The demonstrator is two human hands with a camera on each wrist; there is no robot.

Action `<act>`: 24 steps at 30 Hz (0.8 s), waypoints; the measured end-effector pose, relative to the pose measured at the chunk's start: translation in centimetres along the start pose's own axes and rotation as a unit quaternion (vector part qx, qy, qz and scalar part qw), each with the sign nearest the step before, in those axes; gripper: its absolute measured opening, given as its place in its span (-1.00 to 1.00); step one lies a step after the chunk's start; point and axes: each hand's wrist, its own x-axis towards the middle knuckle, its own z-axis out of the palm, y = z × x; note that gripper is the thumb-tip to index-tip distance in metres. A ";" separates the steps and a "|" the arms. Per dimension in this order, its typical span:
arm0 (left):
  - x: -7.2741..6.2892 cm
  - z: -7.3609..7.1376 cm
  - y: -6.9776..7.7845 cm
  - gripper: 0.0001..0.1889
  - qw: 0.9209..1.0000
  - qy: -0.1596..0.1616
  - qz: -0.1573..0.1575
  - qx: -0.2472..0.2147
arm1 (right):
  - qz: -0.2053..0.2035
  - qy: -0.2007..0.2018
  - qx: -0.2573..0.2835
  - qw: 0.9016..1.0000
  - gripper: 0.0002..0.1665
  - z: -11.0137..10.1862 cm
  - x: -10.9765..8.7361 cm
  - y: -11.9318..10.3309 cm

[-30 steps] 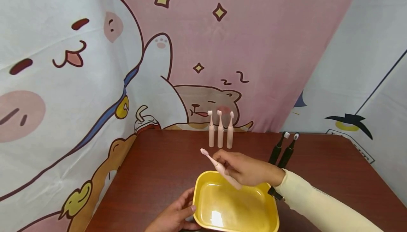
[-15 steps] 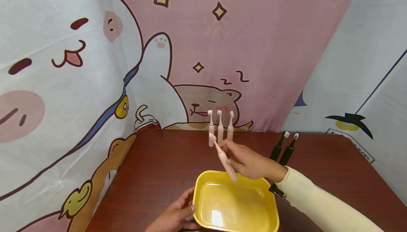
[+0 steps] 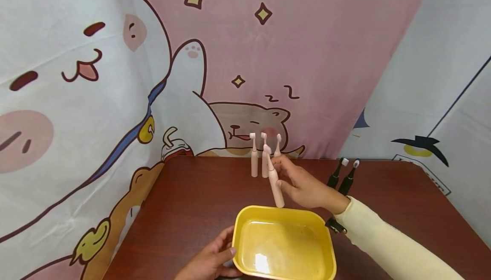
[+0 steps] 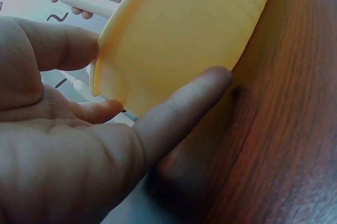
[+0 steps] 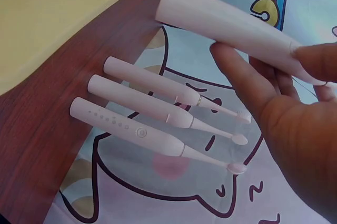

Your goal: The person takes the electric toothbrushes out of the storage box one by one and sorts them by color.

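Observation:
In the head view, my right hand (image 3: 304, 185) pinches a pale pink electric toothbrush (image 3: 275, 187) by its handle. The brush tilts, head up, its base close over the far rim of a yellow plastic basin (image 3: 238, 229). Behind it stand three matching pink toothbrushes, a left one (image 3: 254, 164), a middle one (image 3: 265, 167) and a right one partly hidden by my hand; the right wrist view shows a row of buttons on one handle (image 5: 124, 124). My left hand (image 3: 212, 256) rests against the basin's left side, with a straight finger (image 4: 184, 103) along the outer wall.
Two black electric toothbrushes, one (image 3: 333, 179) beside another (image 3: 347, 182), stand upright at the right behind my forearm. A cartoon-printed cloth (image 3: 326, 58) hangs behind the dark red wooden table (image 3: 184, 199). A black strap (image 3: 336, 225) hangs at my right wrist.
My right hand has carried the pink toothbrush from over the basin away from me and slightly right, turning it more upright. The left hand and basin have stayed put.

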 end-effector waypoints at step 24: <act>0.1 -0.1 -0.1 -0.29 1.000 0.012 -0.011 -0.003 | 0.110 0.107 0.027 0.988 -0.43 -1.2 0.4 3.5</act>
